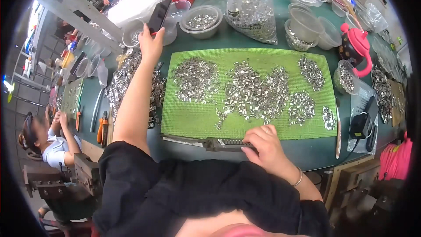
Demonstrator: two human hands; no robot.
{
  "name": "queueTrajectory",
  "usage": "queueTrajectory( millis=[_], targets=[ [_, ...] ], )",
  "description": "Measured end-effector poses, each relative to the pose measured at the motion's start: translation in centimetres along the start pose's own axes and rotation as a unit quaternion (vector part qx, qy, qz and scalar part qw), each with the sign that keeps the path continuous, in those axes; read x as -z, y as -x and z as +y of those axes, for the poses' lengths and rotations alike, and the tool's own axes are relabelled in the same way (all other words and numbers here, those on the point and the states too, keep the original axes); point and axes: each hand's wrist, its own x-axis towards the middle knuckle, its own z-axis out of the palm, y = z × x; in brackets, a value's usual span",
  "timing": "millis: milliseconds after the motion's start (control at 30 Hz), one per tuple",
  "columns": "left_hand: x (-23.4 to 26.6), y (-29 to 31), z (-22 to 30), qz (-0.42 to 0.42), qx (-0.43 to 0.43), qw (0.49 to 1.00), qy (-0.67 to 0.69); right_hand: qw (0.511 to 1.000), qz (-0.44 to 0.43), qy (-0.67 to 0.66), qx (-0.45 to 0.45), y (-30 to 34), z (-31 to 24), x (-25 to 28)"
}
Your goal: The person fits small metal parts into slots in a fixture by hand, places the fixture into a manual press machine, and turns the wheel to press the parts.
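Note:
My left hand (151,43) is stretched out to the far left, its fingers closed round a dark smartphone (159,14). The phone is held upright above plastic tubs. At the near edge of the green textured mat (188,120), my right hand (266,145) has its fingers curled over a dark slotted metal bar (219,143), the thumb on the near side. A ring and a bracelet show on that hand and wrist. Several piles of small shiny metal pieces (245,90) lie on the mat.
Behind the mat stand tubs (201,21) and a clear bag of metal pieces (252,17). A pink teapot-shaped jug (357,46), a black adapter (360,125) and a thin stick (338,131) lie right. Orange-handled pliers (103,129) are left; another person (57,142) sits beyond.

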Motion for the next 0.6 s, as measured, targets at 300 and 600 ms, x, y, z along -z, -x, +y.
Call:
queueTrajectory(
  millis=[300,600],
  targets=[
    [1.4,2.1,-2.2,-0.063,0.02,0.995,-0.07,1.0,-0.002,0.003,0.004,-0.1,-0.1,-0.2],
    [-0.7,1.7,7.4,-0.022,-0.301,0.953,0.026,1.0,0.002,0.009,0.0,0.0,-0.1,-0.1]
  ],
)
